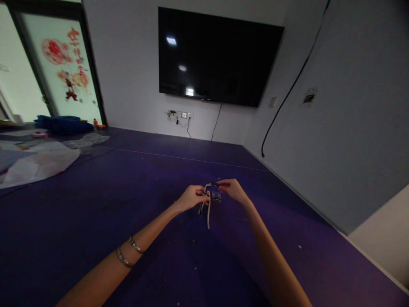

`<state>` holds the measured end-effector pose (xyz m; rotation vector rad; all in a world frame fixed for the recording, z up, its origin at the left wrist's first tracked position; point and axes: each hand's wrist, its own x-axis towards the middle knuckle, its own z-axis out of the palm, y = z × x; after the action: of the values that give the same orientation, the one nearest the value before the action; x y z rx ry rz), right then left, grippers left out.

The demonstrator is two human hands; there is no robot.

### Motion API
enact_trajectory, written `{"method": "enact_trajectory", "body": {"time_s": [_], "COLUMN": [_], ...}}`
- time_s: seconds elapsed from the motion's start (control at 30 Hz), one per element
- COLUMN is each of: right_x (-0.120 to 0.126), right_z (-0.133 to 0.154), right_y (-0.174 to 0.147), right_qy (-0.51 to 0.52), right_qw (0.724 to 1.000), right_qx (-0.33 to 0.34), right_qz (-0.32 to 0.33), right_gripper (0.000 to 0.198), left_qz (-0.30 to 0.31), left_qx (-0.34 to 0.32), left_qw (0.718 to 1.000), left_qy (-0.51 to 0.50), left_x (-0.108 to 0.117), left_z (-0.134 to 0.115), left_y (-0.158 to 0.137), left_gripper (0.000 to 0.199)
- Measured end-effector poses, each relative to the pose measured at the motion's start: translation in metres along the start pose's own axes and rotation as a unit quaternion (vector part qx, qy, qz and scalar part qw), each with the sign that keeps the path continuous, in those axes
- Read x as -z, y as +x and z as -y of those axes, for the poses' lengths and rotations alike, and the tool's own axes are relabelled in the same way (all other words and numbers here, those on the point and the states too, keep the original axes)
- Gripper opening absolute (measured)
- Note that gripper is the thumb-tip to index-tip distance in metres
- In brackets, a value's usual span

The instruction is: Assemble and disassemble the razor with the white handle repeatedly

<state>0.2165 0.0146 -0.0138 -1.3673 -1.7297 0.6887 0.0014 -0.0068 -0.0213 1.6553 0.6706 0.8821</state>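
My left hand (193,197) is closed around some thin cords or cables, one pale and one dark. A pale cord end (208,218) hangs below the fingers, with a shorter dark end (200,208) beside it. From the top of this hand a pale length (207,185) bends toward my right hand (232,190). That hand is closed in a pinch on a small dark piece (215,184), which seems to meet the pale length; its exact kind is too small to tell. Between and just beyond the hands is a small clear-and-black item (216,196), its details blurred.
A broad purple surface (143,183) spreads around me, with tiny pale scraps on it. White plastic sheeting (44,164) and a dark blue cloth heap (64,124) lie at far left. A television (220,55) hangs above wall sockets (184,115). A black cable (289,91) hangs at right.
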Motion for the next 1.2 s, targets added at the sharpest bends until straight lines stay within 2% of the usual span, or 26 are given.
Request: {"method": "enact_trajectory", "body": {"time_s": [0.2,0.47,0.73,1.2], "right_x": [0.018,0.017,0.015,0.016], "right_z": [0.034,0.067,0.072,0.082], "right_y": [-0.011,-0.026,-0.028,-0.033], "right_qy": [0.053,0.064,0.051,0.036], "right_qw": [0.997,0.988,0.987,0.985], "right_qx": [0.043,0.118,0.127,0.121], "right_qz": [0.035,0.074,0.089,0.113], "right_gripper": [0.027,0.025,0.022,0.021], "left_qz": [-0.047,-0.083,-0.091,-0.067], "left_qx": [-0.053,-0.078,-0.073,-0.075], "left_qw": [0.997,0.989,0.992,0.994], "left_qy": [0.043,0.092,0.044,0.039], "left_x": [-0.009,-0.021,-0.024,-0.025], "left_z": [0.001,0.000,-0.005,-0.005], "left_y": [-0.005,-0.012,-0.013,-0.015], "left_gripper": [0.024,0.034,0.036,0.033]}}
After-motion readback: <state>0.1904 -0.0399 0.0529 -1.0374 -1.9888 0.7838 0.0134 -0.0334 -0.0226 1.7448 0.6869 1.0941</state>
